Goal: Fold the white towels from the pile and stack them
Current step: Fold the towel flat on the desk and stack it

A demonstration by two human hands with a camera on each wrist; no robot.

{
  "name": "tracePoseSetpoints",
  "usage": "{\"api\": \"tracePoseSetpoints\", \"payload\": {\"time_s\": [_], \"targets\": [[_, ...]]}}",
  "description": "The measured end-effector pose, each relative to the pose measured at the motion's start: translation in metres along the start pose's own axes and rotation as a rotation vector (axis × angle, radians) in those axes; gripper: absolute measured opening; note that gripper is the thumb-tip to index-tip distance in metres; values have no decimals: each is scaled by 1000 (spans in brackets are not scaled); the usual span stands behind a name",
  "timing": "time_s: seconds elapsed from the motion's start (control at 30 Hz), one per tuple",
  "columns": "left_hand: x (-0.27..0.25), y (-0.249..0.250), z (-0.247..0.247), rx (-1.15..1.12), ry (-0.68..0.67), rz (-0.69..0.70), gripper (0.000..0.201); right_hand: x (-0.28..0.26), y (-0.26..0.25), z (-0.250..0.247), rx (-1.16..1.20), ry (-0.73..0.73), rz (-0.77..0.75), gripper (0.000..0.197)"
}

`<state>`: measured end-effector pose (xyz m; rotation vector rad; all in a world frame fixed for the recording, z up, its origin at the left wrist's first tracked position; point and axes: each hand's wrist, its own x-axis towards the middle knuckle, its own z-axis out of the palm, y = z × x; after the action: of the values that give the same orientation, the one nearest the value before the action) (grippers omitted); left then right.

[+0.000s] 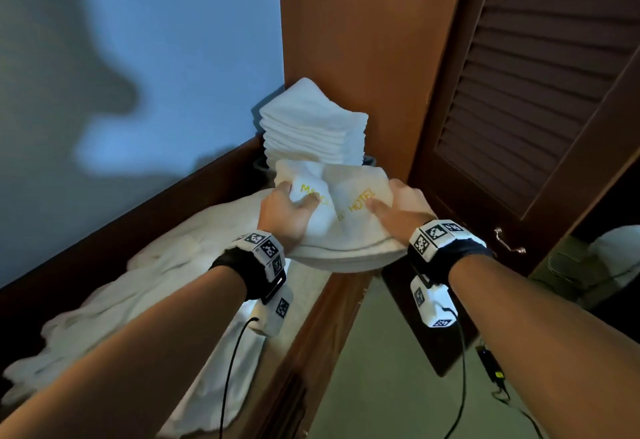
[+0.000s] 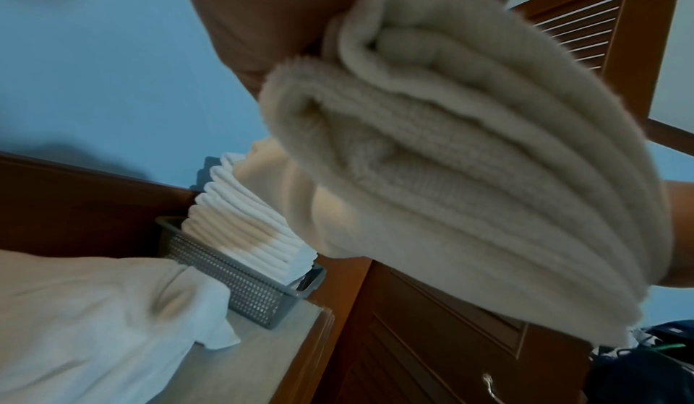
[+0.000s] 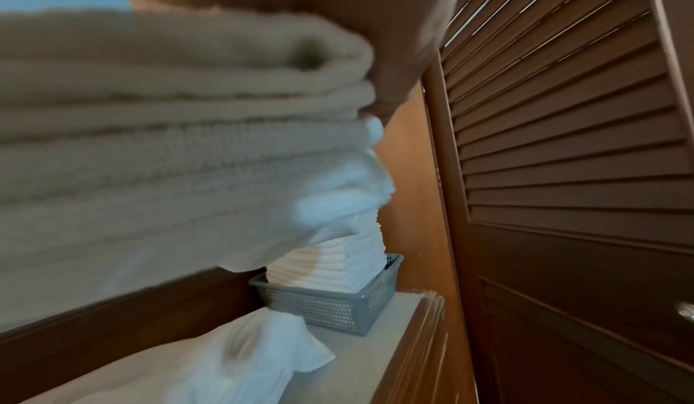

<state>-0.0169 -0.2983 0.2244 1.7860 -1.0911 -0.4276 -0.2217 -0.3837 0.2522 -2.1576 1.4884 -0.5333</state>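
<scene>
I hold a folded white towel [image 1: 341,220] with yellow hotel lettering in the air between both hands. My left hand [image 1: 289,208] grips its left side, thumb on top. My right hand [image 1: 398,206] grips its right side, thumb across the lettering. The towel's layered edges fill the left wrist view [image 2: 469,173] and the right wrist view [image 3: 169,149]. Just beyond it stands a tall stack of folded white towels [image 1: 313,125] in a grey perforated basket [image 2: 240,286]. The loose pile of white towels [image 1: 145,293] lies on the counter under my left arm.
A wooden cabinet side [image 1: 360,57] rises right behind the stack. A louvred wooden door [image 1: 540,85] stands to the right, with a metal handle [image 1: 507,243]. A dark wood rail [image 1: 114,230] runs under the blue wall. The counter's edge [image 1: 332,317] drops to a green floor.
</scene>
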Motion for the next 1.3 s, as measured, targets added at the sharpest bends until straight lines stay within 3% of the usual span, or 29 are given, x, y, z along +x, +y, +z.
{"api": "tracePoseSetpoints", "payload": {"time_s": [0.13,0.23,0.37,0.47,0.77,1.03,1.13,1.23,1.3], "targets": [[66,26,25,-19,-1,33,63,77,6,-27,-32,37,-18,43],[107,47,39,-77,20,51,49,132,9,-44,-48,74,-40,38],[166,66,56,-63,31,66,47,208,10,-57,-102,98,-93,42],[214,69,72,-16,54,51,31,269,15,-61,-135,103,-149,45],[344,70,136,-5,208,15,20,477,10,-59,-147,33,-361,41],[434,69,156,-110,448,-31,26,608,-30,-44,68,29,-605,33],[441,53,169,-244,474,-182,32,637,-19,-19,158,-40,-610,26],[431,22,194,-356,363,-475,45,659,16,25,-40,-309,-492,29],[426,10,206,-413,336,-556,40,669,38,45,-146,-432,-415,28]]}}
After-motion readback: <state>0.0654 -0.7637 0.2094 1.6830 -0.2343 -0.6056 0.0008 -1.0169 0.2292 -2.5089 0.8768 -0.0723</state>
